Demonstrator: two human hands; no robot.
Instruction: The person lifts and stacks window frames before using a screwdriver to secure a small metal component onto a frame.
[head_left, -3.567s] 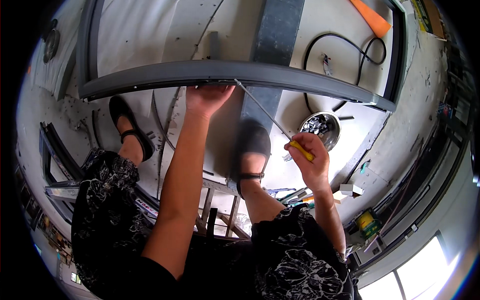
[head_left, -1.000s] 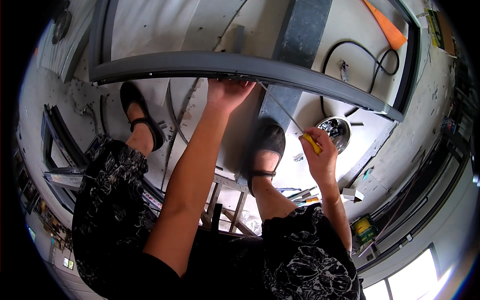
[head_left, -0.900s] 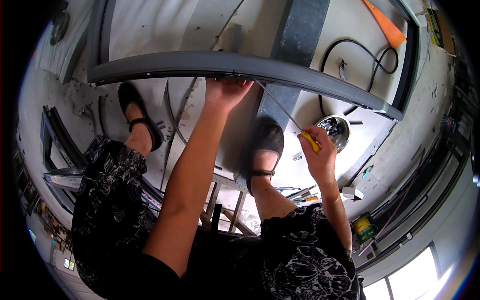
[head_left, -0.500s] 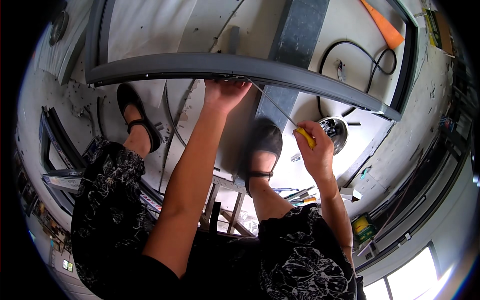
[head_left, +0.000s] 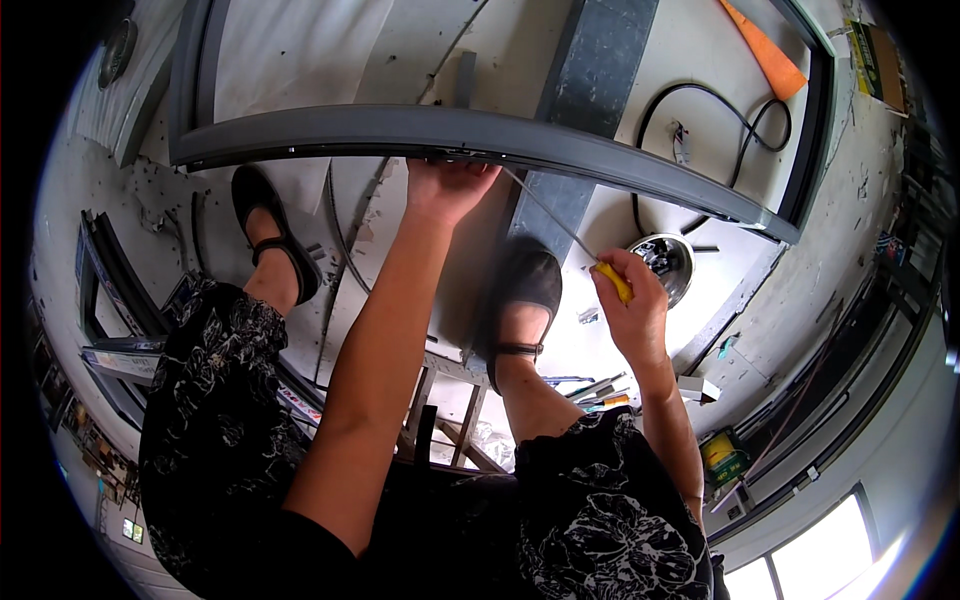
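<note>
A dark grey window frame spans the view in front of me, its near bar bowed by the lens. My left hand is under the near bar, palm turned up, with the fingers curled against its black-lined edge; the fingertips are partly hidden by the bar. My right hand grips the yellow handle of a screwdriver. Its long thin shaft slants up and left to the bar's edge, just right of my left hand. Whether the tip touches a screw is too small to tell.
A metal bowl of small dark parts stands right of my right hand. Black cable and an orange wedge-shaped piece lie inside the frame. A dark grey beam runs beneath it. Several tools lie by my right leg.
The screwdriver tip has shifted slightly right and down along the bar's edge. My left hand has hardly moved, and both hands keep their grips.
</note>
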